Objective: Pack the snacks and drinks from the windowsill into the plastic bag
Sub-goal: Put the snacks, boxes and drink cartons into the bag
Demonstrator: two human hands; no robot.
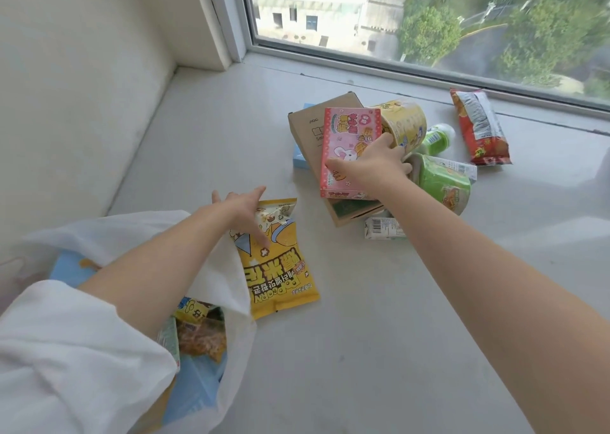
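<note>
Yellow foil marks the popcorn bag (pixel 280 262) lying flat on the pale grey windowsill (pixel 363 334), printed with bold black-and-white lettering and a cartoon picture at its top end. The left hand (pixel 246 214) rests on that top end with fingers spread and nearly straight, its grip open and closed round nothing. Just beside the bag's left edge lies the white plastic bag (pixel 227 278), its mouth gaping toward the person, with blue packaging and an orange-brown snack packet (pixel 201 334) inside. Farther along the sill, the right hand (pixel 373 166) holds a pink carton (pixel 350 149) with a rabbit drawing, thumb across its face and fingers curled round its right edge; the carton tilts over a brown cardboard box (pixel 307 126). Behind the hand lie a yellow cup (pixel 404 123) and a green cup (pixel 442 182) on their sides, a green bottle (pixel 437 139), a red snack pack (pixel 480 126) near the window, and a small white drink carton (pixel 383 228).
</note>
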